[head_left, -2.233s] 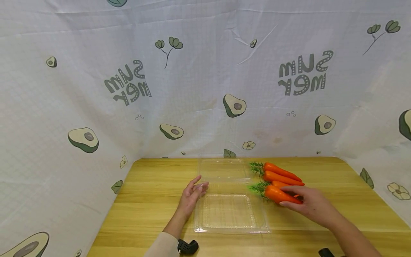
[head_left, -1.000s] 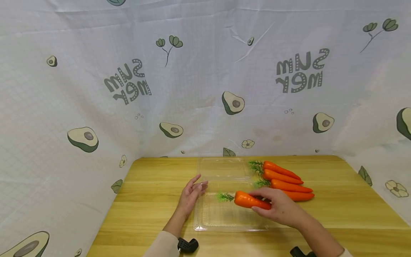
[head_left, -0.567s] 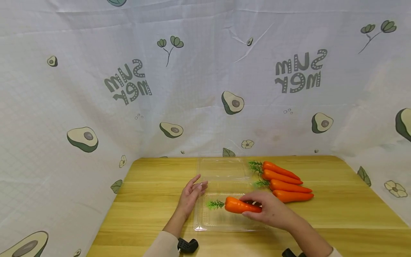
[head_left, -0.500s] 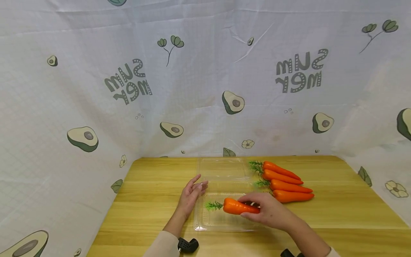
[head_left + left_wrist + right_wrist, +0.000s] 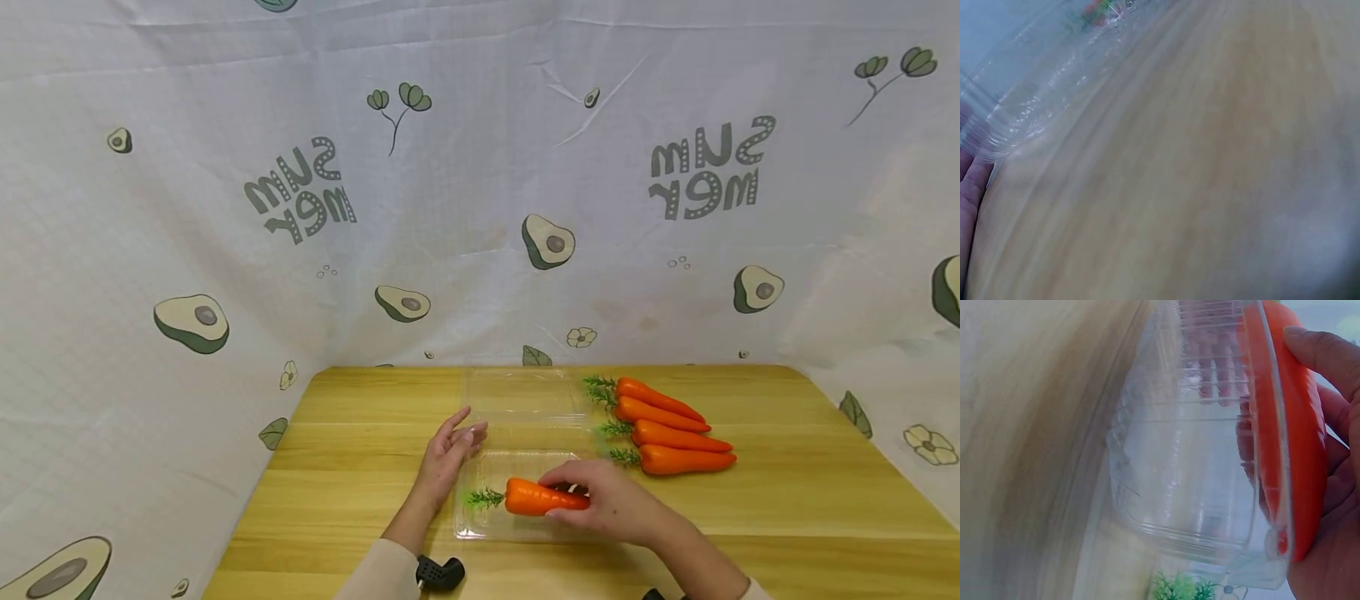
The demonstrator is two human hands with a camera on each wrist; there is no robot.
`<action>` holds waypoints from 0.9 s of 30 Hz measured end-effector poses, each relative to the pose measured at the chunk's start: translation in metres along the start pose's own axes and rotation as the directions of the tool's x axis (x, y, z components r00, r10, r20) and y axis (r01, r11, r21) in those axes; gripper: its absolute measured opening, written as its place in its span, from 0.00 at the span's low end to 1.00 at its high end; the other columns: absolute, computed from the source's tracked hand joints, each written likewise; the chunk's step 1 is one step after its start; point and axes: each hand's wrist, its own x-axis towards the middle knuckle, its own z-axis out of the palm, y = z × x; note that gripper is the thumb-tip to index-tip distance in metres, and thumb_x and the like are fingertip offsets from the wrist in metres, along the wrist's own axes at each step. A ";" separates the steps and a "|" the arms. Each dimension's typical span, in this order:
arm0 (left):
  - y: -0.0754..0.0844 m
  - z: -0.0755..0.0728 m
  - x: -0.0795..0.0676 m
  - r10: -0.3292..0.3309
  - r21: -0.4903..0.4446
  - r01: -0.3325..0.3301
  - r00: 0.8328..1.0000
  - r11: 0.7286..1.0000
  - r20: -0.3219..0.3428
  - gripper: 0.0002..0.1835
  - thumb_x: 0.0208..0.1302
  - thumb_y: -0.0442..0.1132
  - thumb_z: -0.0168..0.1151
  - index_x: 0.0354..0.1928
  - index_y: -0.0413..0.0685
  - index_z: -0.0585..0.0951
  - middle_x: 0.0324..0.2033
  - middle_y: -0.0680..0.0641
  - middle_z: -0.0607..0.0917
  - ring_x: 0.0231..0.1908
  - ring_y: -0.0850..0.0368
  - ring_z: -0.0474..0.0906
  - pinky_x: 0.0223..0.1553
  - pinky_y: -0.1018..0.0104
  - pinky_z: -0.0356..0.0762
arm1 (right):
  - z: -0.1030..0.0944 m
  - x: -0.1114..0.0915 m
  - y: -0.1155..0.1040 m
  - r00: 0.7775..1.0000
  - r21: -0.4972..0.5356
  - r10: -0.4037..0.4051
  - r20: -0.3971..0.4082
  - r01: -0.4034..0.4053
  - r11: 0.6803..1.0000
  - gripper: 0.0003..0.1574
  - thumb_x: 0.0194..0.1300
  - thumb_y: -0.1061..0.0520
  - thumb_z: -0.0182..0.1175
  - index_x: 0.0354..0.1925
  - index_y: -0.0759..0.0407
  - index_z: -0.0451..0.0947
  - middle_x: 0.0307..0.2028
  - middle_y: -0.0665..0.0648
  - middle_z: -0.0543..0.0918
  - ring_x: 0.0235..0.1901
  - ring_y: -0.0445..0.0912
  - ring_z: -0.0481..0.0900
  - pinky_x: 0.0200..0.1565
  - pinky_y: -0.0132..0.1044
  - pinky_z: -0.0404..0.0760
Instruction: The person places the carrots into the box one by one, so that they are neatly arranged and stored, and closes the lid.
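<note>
My right hand pinches an orange carrot between thumb and fingers, its green leafy top pointing left. The carrot is over the base of a clear plastic clamshell box, whose lid lies folded back behind it. In the right wrist view the carrot appears level with the box's rim, partly seen through the clear wall. My left hand stays at the box's left side, fingers relaxed and near the edge. The left wrist view shows its fingers beside the clear plastic.
Several more carrots lie side by side on the wooden table right of the box, such as the nearest carrot and the farthest carrot. A white cloth printed with avocados surrounds the table's back and sides.
The right hand took the carrot from the group on the right and carried it left over the box base, then slightly lower and nearer. The left hand has kept its place.
</note>
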 end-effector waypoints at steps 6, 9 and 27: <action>0.001 0.000 -0.001 -0.007 -0.002 0.007 1.000 1.000 -0.002 0.31 0.80 0.40 0.49 0.78 0.36 0.57 0.66 0.28 0.75 0.67 0.33 0.73 0.68 0.53 0.75 | 0.004 0.003 0.000 1.000 0.006 -0.011 0.025 0.011 1.000 0.18 0.63 0.42 0.71 0.50 0.44 0.86 0.44 0.41 0.87 0.40 0.31 0.77 0.44 0.32 0.82; 0.001 0.000 -0.001 -0.007 -0.007 0.007 1.000 1.000 0.001 0.31 0.80 0.40 0.49 0.78 0.36 0.57 0.66 0.28 0.76 0.67 0.33 0.73 0.67 0.54 0.76 | 0.005 0.006 -0.001 0.997 0.029 0.027 0.073 -0.029 0.999 0.18 0.63 0.42 0.71 0.50 0.44 0.86 0.44 0.40 0.87 0.40 0.30 0.78 0.45 0.32 0.82; 0.002 0.000 -0.002 -0.007 0.019 0.007 1.000 1.000 -0.005 0.32 0.79 0.41 0.51 0.78 0.37 0.57 0.66 0.30 0.77 0.67 0.36 0.75 0.66 0.55 0.76 | 0.005 0.020 0.001 0.964 -0.001 0.112 0.243 -0.115 0.993 0.14 0.62 0.48 0.73 0.47 0.45 0.87 0.41 0.39 0.88 0.39 0.30 0.80 0.45 0.34 0.84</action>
